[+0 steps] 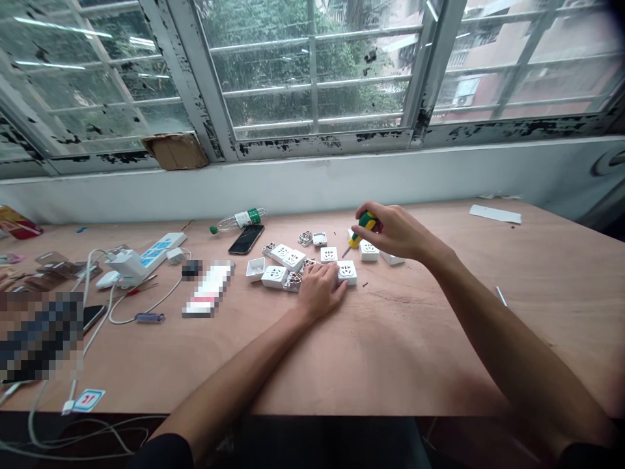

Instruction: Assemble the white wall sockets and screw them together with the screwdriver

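Currently — screwdriver point(355, 240) within right fingers point(370, 207), pointing downward

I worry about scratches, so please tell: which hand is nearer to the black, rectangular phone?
Left. The left hand rests among white square plastic sockets, right of the phone; the right hand is farther right, gripping a green-and-yellow screwdriver.

No legible text, even on the tag point(89, 400)

Bare tabletop point(385, 365) between the forearms point(488, 319) gives passage; white sockets point(347, 270) obstruct beyond.
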Tool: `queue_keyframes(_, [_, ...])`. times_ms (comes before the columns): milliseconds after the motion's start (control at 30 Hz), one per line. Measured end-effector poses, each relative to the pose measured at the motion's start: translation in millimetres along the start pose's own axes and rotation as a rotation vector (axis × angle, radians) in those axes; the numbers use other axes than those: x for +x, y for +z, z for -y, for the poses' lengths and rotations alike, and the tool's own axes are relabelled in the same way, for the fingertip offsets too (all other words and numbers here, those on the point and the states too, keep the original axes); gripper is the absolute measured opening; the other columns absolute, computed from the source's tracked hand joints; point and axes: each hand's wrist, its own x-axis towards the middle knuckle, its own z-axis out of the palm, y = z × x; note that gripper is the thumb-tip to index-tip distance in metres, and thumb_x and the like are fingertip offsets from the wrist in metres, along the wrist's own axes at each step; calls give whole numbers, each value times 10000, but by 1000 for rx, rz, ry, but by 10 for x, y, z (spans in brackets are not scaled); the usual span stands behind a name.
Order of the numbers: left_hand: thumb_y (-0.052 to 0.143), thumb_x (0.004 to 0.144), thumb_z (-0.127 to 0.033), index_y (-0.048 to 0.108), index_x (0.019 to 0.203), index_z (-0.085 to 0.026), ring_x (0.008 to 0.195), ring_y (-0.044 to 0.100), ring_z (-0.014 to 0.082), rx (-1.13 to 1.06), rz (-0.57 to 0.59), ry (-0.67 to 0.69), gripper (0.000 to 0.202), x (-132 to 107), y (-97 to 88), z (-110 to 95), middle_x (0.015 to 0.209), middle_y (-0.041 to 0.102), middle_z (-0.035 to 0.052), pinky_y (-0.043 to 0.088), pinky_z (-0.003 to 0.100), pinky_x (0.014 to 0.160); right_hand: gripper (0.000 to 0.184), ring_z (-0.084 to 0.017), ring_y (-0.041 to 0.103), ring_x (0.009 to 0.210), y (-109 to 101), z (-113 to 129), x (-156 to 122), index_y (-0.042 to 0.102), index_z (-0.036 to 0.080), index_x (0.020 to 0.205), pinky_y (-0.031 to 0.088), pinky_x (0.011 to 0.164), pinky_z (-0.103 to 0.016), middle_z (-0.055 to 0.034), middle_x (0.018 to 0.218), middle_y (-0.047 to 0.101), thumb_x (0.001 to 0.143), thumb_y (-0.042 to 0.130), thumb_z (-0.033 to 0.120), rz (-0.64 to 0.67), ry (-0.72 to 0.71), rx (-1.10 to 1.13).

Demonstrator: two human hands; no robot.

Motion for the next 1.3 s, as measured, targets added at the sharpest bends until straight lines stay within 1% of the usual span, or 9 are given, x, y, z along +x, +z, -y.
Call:
queue_keyframes(67, [633, 879, -346, 606, 1094, -194, 1077, 632, 286, -3, 3, -2, 265, 4, 1, -1, 1182, 700, 82, 453, 489, 942, 269, -168, 549, 661, 109, -82, -119, 460, 207, 1043, 403, 599, -312, -52, 839, 625, 889, 553, 406, -127, 49, 109])
queue_keyframes(167, [623, 886, -348, 604, 1101, -191, 1083, 629, 286, -1, 8, -2, 267, 4, 7, 3, 1183, 697, 86, 451, 486, 943, 262, -179, 542, 653, 394, -279, -362, 400, 229, 962, 400, 571, -317, -56, 843, 597, 877, 561, 418, -251, 185, 183])
queue_keyframes(300, [621, 887, -342, 598, 1115, -192, 1093, 625, 285, 4, 7, 1, 274, -4, 11, 5, 1185, 694, 88, 446, 478, 951, 220, -196, 530, 659, 768, -567, -618, 391, 248, 881, 405, 601, -338, -45, 809, 579, 872, 551, 399, -183, 241, 156])
queue_keyframes(400, [628, 883, -340, 594, 1120, -192, 1083, 630, 280, 11, -2, 1, 281, -8, 11, 0, 1183, 697, 81, 447, 475, 950, 231, -180, 494, 612, 901, -703, -667, 391, 252, 805, 376, 581, -322, -15, 729, 549, 848, 569, 394, -163, 244, 127])
queue_keyframes(700, [626, 885, -365, 570, 1147, -184, 1087, 614, 270, 35, 7, -7, 324, -5, 5, 9, 1180, 690, 76, 453, 454, 955, 222, -155, 454, 613, 788, -899, -684, 375, 240, 684, 318, 575, -292, -2, 670, 542, 779, 573, 276, 15, 158, -28])
queue_keyframes(967, [520, 951, -415, 531, 1209, -157, 1197, 523, 336, 223, 105, 55, 366, 1, -47, -91, 1281, 612, 147, 384, 543, 1015, 77, -185, 533, 749, 771, -872, -716, 489, 217, 769, 346, 611, -286, -49, 821, 613, 731, 556, 212, 88, 119, -131])
queue_keyframes(1133, [516, 948, -462, 500, 1255, -155, 1211, 499, 323, 213, 181, 86, 435, 71, -68, -117, 1321, 563, 156, 436, 470, 977, 57, -205, 550, 793, 810, -697, -706, 533, 207, 844, 386, 639, -306, -68, 887, 635, 805, 549, 245, -19, 63, -218])
queue_keyframes(1200, [531, 939, -452, 482, 1289, -154, 1198, 499, 328, 209, 211, 112, 463, 123, -83, -132, 1323, 557, 153, 438, 474, 972, 52, -238, 557, 879, 853, -620, -704, 559, 200, 863, 413, 696, -327, -89, 915, 645, 830, 544, 237, -79, 5, -260])
queue_keyframes(1300, [549, 930, -417, 483, 1305, -158, 1160, 507, 337, 207, 254, 107, 461, 215, -97, -140, 1262, 590, 144, 443, 489, 957, 63, -256, 552, 955, 926, -552, -702, 588, 197, 854, 429, 827, -361, -98, 935, 670, 857, 525, 192, -83, -112, -267])
